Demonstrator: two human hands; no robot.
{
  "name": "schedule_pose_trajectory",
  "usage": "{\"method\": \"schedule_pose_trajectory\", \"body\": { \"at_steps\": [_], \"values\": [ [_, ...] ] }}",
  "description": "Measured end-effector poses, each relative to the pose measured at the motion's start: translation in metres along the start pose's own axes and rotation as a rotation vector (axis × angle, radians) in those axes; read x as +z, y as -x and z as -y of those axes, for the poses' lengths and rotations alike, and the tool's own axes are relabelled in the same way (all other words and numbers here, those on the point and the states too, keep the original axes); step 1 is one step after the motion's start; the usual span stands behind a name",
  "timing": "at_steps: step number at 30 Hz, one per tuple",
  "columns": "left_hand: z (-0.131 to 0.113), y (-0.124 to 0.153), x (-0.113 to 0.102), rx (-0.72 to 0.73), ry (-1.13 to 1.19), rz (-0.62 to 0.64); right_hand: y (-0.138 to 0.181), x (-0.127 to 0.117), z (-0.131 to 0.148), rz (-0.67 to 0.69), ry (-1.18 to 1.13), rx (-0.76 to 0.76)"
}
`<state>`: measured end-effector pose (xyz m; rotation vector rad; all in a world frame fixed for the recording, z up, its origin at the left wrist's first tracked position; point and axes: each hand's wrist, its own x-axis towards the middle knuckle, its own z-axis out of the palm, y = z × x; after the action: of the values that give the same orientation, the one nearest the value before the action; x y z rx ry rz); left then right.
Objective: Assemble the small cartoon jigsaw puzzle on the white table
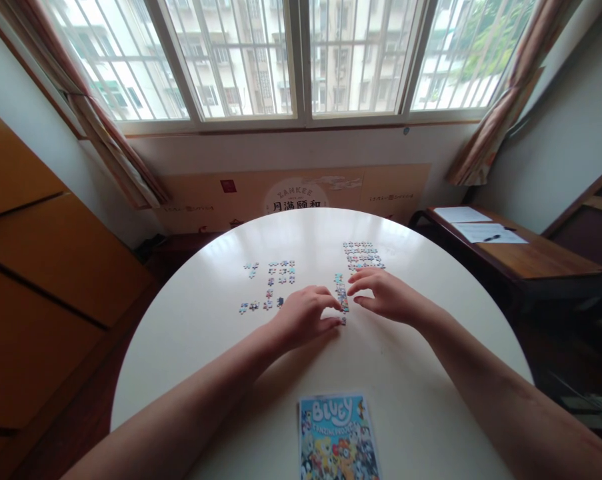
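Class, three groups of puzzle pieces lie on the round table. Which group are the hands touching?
The narrow joined strip between left hand and right hand; the scattered pieces and far block lie untouched.

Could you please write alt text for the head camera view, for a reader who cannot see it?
A person's left hand and right hand meet over a short joined strip of jigsaw pieces on a round white table. Loose pieces lie to the left, a pieced-together patch lies beyond, and the Bluey puzzle box sits at the near edge, under a barred window.
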<state>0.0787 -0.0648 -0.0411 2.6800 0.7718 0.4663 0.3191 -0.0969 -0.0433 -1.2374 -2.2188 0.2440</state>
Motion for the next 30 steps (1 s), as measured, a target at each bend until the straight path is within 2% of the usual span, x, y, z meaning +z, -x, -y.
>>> {"method": "schedule_pose_trajectory", "body": {
  "at_steps": [6,11,18,25,30],
  "values": [
    [0.001,-0.001,0.006,0.000,0.003,0.020,-0.002,0.007,0.002,0.035,-0.024,-0.019],
    [0.002,-0.003,0.010,-0.057,0.027,0.025,-0.005,0.009,0.007,0.098,-0.060,-0.006],
    [0.000,-0.004,0.011,-0.108,0.059,0.029,-0.006,0.008,0.010,0.094,-0.075,-0.006],
    [-0.008,-0.006,0.014,-0.047,-0.005,-0.068,-0.005,0.010,0.010,0.088,-0.057,0.011],
    [-0.007,-0.006,0.016,-0.018,-0.045,-0.090,-0.005,0.011,0.010,0.094,-0.069,0.011]
  ]
}}
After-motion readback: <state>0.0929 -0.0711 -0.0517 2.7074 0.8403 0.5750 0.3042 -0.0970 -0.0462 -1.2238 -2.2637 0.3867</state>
